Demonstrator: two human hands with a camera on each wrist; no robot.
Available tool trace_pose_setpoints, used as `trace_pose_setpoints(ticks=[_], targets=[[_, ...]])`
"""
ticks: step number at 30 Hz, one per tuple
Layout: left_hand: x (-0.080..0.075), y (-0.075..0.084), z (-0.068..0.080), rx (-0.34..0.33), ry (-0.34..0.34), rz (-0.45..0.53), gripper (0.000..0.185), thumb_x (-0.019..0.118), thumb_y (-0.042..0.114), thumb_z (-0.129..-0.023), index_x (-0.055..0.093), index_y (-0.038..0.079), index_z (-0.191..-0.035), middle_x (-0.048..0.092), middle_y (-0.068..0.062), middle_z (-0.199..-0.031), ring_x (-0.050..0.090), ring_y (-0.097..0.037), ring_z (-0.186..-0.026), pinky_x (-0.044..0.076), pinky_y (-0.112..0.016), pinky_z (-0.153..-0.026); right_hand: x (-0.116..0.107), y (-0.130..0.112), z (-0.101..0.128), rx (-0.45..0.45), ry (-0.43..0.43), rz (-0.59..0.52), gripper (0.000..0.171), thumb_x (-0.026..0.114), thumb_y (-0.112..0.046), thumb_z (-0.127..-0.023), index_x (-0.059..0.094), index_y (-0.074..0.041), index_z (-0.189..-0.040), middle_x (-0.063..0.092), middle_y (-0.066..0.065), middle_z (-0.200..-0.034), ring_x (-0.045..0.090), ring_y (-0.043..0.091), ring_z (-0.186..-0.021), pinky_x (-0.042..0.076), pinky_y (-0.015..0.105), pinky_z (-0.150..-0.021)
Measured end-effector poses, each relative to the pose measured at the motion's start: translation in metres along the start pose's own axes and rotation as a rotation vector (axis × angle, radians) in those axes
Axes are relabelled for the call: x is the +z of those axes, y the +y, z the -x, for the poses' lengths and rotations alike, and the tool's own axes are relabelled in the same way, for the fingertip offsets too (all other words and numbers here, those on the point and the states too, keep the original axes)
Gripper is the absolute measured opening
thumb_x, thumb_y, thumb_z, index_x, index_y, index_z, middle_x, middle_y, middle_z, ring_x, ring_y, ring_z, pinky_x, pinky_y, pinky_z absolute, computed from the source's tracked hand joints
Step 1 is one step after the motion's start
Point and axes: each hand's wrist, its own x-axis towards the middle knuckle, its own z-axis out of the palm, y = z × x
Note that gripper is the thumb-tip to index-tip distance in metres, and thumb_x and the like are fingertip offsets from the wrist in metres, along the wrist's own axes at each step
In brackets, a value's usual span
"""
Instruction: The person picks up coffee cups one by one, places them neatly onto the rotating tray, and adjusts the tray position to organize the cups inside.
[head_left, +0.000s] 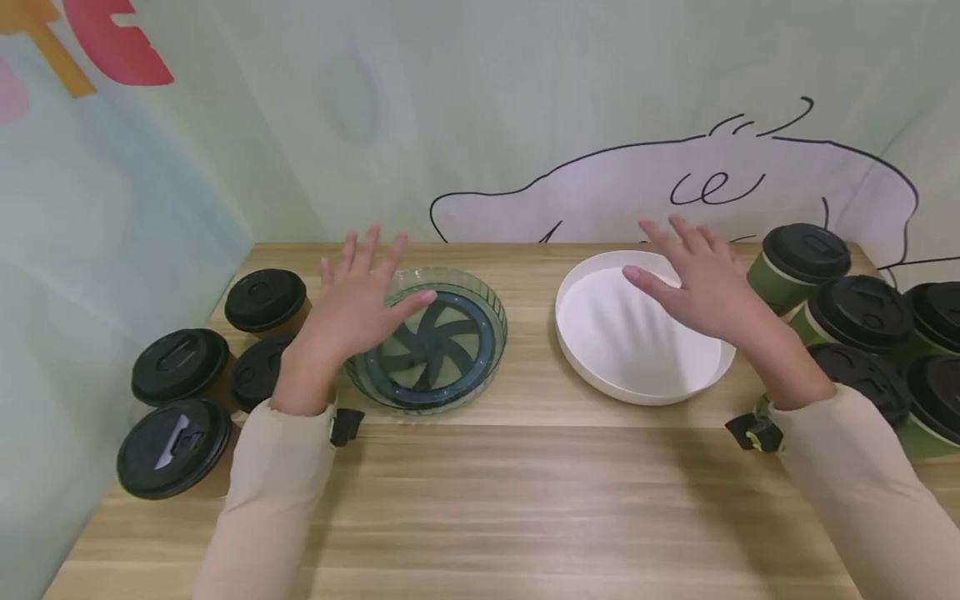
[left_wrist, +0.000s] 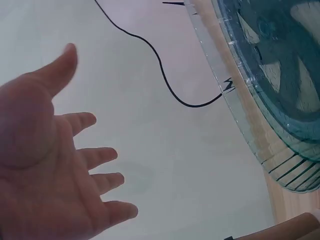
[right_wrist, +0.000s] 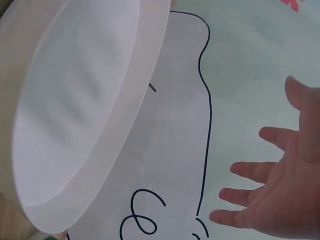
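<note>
My left hand (head_left: 354, 307) is held out with fingers spread, overlapping the left rim of a clear blue-green ribbed tray (head_left: 491, 333) in the head view. Nothing is in its grasp; the left wrist view shows the bare palm (left_wrist: 45, 165) with the tray (left_wrist: 250, 110) off to one side. Over the right part of a round white tray (head_left: 600, 350) hovers my right hand (head_left: 705, 279), fingers apart and holding nothing. The right wrist view has this hand (right_wrist: 280, 185) away from the white tray's wall (right_wrist: 125, 115). A hand-shaped shadow falls on the white tray's floor.
Several brown cups with black lids (head_left: 180, 367) stand at the left of the wooden table (head_left: 480, 500). Several green cups with black lids (head_left: 858, 312) crowd the right side, close to my right forearm. A printed cloth backdrop (head_left: 480, 108) rises behind the table's back edge.
</note>
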Motion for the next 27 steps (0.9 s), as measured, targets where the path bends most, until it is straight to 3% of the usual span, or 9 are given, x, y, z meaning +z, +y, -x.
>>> trace_pose_setpoints(ticks=[5,8,11,21,27], targets=[[0.001,-0.004,0.009,0.016,0.05,0.142,0.081,0.049,0.048,-0.091,0.006,0.01,-0.148,0.001,-0.022,-0.15,-0.001,-0.041,-0.135,0.008,-0.061,-0.103,-0.001,-0.005,-0.001,-0.014,-0.002,-0.196,0.071,0.048,-0.048,-0.091,0.02,-0.013,-0.146,0.022,0.018,-0.147,0.021,0.043,-0.13,0.02,0.062,-0.1],[0.001,-0.005,0.016,0.006,0.043,0.213,0.082,0.052,0.044,-0.09,0.006,0.008,-0.147,0.008,-0.024,-0.148,0.008,-0.043,-0.134,0.017,-0.06,-0.102,0.001,-0.009,-0.002,0.02,-0.034,-0.292,0.071,0.051,-0.049,-0.089,0.024,-0.016,-0.145,0.03,0.015,-0.145,0.032,0.039,-0.127,0.03,0.057,-0.098],[0.0,-0.005,0.023,-0.006,0.021,0.241,0.082,0.053,0.044,-0.09,0.006,0.007,-0.147,0.011,-0.023,-0.148,0.01,-0.042,-0.134,0.018,-0.059,-0.102,0.008,-0.013,-0.005,0.033,-0.058,-0.371,0.067,0.054,-0.047,-0.088,0.03,-0.017,-0.143,0.038,0.013,-0.14,0.041,0.035,-0.121,0.038,0.053,-0.093],[0.002,-0.008,0.045,-0.031,0.033,0.285,0.078,0.057,0.04,-0.089,0.017,0.002,-0.145,0.02,-0.023,-0.146,0.017,-0.042,-0.132,0.02,-0.058,-0.102,0.048,-0.028,-0.02,-0.062,-0.175,-0.589,0.046,0.056,-0.023,-0.092,0.045,-0.003,-0.132,0.054,0.016,-0.122,0.055,0.027,-0.108,0.043,0.042,-0.091],[-0.003,-0.013,0.059,-0.072,0.065,0.314,0.08,0.057,0.044,-0.087,0.019,0.006,-0.146,0.021,-0.023,-0.146,0.019,-0.044,-0.131,0.022,-0.061,-0.099,0.074,-0.042,-0.026,-0.052,-0.251,-0.746,0.04,0.056,-0.015,-0.091,0.049,0.001,-0.127,0.057,0.017,-0.115,0.057,0.03,-0.103,0.046,0.038,-0.088]])
